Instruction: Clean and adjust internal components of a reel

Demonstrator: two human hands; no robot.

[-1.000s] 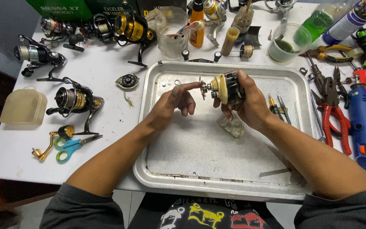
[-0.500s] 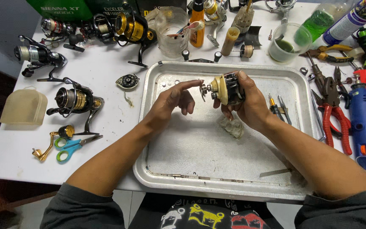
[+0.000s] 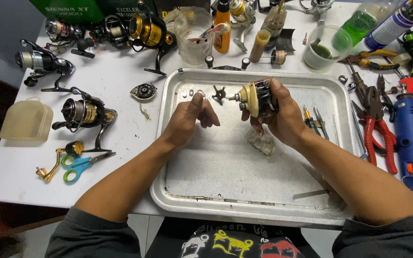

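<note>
The right hand (image 3: 283,114) grasps the reel (image 3: 256,99) tight — the left hand (image 3: 190,117), empty, should grab the small star part (image 3: 218,93) beside that grip gently.

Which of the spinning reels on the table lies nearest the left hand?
The black and gold spinning reel standing just above the scissors; the other reels sit farther back along the table's far edge.

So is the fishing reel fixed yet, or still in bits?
Still in bits. Already off: a star-shaped part and a small ring lie in the metal tray. In hand: the right hand holds the opened reel body; the left hand is empty beside it. Left: putting those parts back.
</note>
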